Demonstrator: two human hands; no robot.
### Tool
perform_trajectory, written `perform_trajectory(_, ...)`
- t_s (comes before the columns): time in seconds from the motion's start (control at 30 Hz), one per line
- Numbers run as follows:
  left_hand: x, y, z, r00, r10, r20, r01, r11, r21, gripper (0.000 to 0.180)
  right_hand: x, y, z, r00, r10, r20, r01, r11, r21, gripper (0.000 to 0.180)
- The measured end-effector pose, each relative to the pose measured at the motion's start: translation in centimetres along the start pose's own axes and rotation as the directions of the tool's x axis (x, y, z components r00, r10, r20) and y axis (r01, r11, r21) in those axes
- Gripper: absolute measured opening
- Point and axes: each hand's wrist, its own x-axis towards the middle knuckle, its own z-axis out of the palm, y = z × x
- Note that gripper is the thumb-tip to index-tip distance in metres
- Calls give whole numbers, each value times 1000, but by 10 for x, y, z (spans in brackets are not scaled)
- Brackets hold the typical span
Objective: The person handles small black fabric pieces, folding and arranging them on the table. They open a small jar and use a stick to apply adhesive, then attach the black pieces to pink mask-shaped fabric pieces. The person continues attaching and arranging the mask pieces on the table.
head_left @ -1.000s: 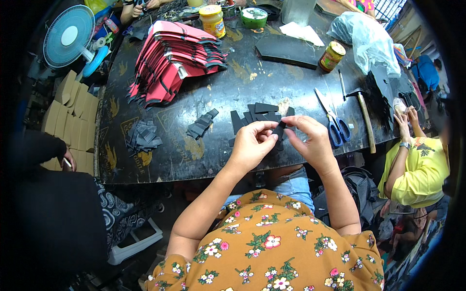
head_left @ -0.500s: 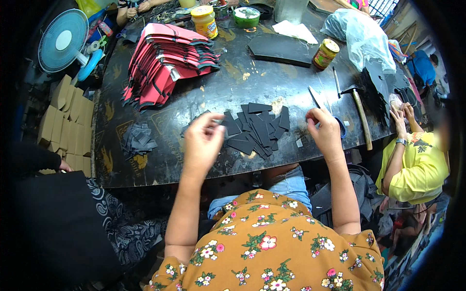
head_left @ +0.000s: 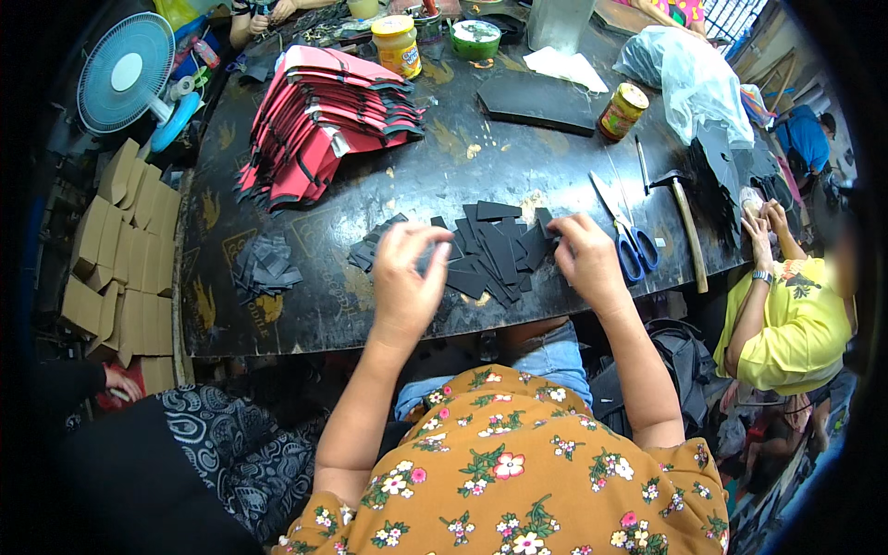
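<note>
A loose pile of flat black cut pieces (head_left: 495,254) lies on the dark table in front of me. My left hand (head_left: 412,276) hovers at the pile's left side, its fingers curved and the thumb apart, with nothing visible between them. At the right edge of the pile, my right hand (head_left: 589,261) has its fingertips bent on a black piece, partly hidden by the fingers. Further left sits a smaller heap of short dark strips (head_left: 265,265). Scissors with blue handles (head_left: 631,242) lie just right of my right hand.
Stacked red pieces with black edging (head_left: 319,129) stand at the back left. A hammer (head_left: 686,227), a jar (head_left: 622,111) and a black panel (head_left: 536,102) occupy the right side. A fan (head_left: 127,74) and cardboard boxes (head_left: 120,250) are beyond the left edge. A co-worker in yellow (head_left: 791,314) sits at right.
My right hand has moved left to the pile, uncovering the scissors' blue handles. My left hand has shifted right and slightly nearer, its thumb now apart. At far left, another person's hand has lowered.
</note>
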Motion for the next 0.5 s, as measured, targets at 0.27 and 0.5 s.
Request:
perform_trajectory(0.27, -33, 31, 93, 809, -328, 488, 588, 435, -682, 39, -14, -20, 5, 884, 460, 83, -264, 346, 900, 12)
perform_trajectory(0.5, -21, 17, 88, 841, -430, 329, 534, 560, -633, 14, -24, -57, 5, 934, 340, 112, -337, 729, 596, 13)
